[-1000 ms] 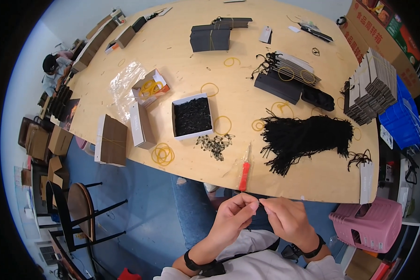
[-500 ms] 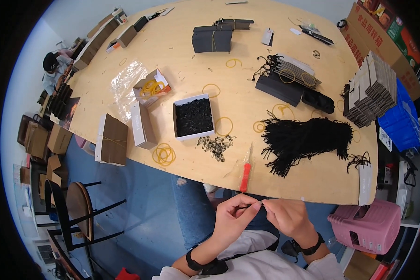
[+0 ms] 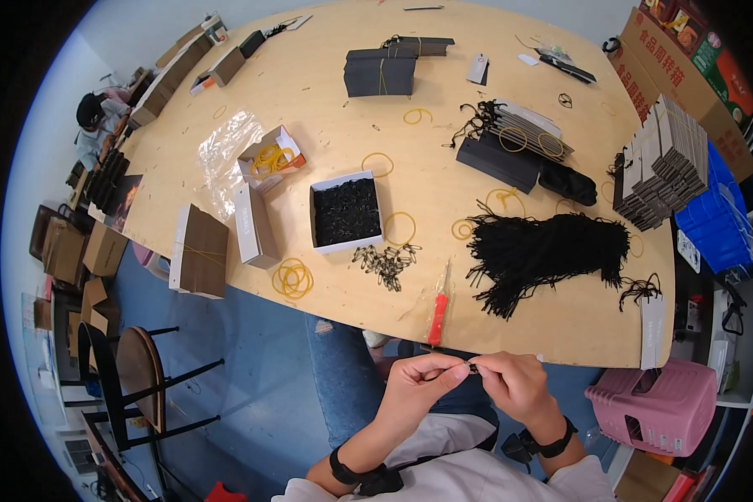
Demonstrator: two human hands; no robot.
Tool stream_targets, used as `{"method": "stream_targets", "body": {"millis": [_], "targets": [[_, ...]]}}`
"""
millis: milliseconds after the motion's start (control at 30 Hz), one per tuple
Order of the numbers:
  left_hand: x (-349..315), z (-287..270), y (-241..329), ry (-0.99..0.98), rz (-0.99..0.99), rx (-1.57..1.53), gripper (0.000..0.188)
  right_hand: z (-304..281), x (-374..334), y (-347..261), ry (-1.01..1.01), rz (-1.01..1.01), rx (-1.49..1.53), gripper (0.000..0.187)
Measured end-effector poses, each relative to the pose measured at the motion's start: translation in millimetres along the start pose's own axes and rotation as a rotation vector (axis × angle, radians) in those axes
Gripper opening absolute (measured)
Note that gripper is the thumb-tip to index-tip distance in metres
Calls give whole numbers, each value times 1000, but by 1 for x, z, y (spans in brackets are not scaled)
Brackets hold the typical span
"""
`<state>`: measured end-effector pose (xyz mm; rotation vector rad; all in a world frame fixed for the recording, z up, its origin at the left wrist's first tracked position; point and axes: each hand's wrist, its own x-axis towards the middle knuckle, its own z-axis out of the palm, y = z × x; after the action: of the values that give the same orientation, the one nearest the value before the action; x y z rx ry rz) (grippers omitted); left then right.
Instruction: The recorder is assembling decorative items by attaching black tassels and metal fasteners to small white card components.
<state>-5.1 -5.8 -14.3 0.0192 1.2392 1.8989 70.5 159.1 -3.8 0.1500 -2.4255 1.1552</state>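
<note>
Just off the table's near edge, my left hand (image 3: 418, 383) and my right hand (image 3: 517, 385) meet fingertip to fingertip. Both pinch a small dark piece (image 3: 473, 368), which looks like a pin or a bit of cord but is too small to name surely. Ahead lies a red-handled tool (image 3: 437, 314) with a thin pointed shaft. Beyond it is a loose heap of small dark safety pins (image 3: 386, 266), beside a white box (image 3: 347, 248) full of black ones. To the right spreads a thick bundle of black cords (image 3: 552, 255).
Yellow rubber bands (image 3: 293, 279) lie about the table (image 3: 309, 92). Grey card tags (image 3: 665, 159) are stacked at the right, near a blue bin (image 3: 717, 213). Cardboard boxes (image 3: 199, 251) stand at the left edge. A pink crate (image 3: 657, 410) and a chair (image 3: 142, 376) flank me.
My fingers have shifted slightly, and more of the small dark piece shows between them. My right fingers have turned a little. The things on the table have stayed put.
</note>
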Motion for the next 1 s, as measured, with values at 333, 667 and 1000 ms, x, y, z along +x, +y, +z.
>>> {"method": "stream_targets", "body": {"millis": [333, 667, 1000], "targets": [[-2, -5, 0, -7, -11, -18, 13, 4, -3, 2, 8, 34, 40, 20], [-3, -9, 0, -28, -33, 92, 20, -2, 3, 6, -42, -117, -119, 28], [-1, -7, -5, -38, 401, 398, 10, 0, -2, 7, -51, -99, -40, 29]]}}
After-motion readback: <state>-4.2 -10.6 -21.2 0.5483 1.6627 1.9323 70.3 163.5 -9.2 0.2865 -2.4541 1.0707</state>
